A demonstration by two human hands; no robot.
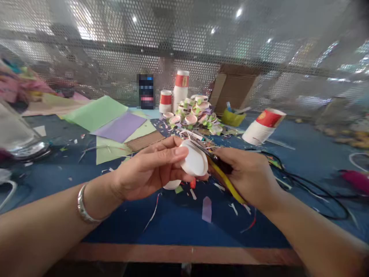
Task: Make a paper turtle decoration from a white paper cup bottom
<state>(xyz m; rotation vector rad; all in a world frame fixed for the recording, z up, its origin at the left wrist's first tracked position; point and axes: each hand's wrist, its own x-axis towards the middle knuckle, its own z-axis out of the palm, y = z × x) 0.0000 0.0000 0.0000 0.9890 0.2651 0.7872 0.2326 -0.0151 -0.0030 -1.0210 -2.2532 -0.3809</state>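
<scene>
My left hand (150,169) is closed round a white paper cup (193,161), bottom end facing me, held above the blue table (178,223). My right hand (248,175) grips yellow-handled scissors (221,173), whose blades touch the cup's upper edge. A silver bracelet (83,206) sits on my left wrist. Paper scraps (206,209) lie under my hands.
Green and purple paper sheets (115,125) lie at the left. A heap of cut cup bottoms (196,115) sits behind, with red-and-white cup stacks (180,90), a tipped cup (263,125), a yellow bowl (233,117), cardboard (233,88) and black cables (314,188) at the right.
</scene>
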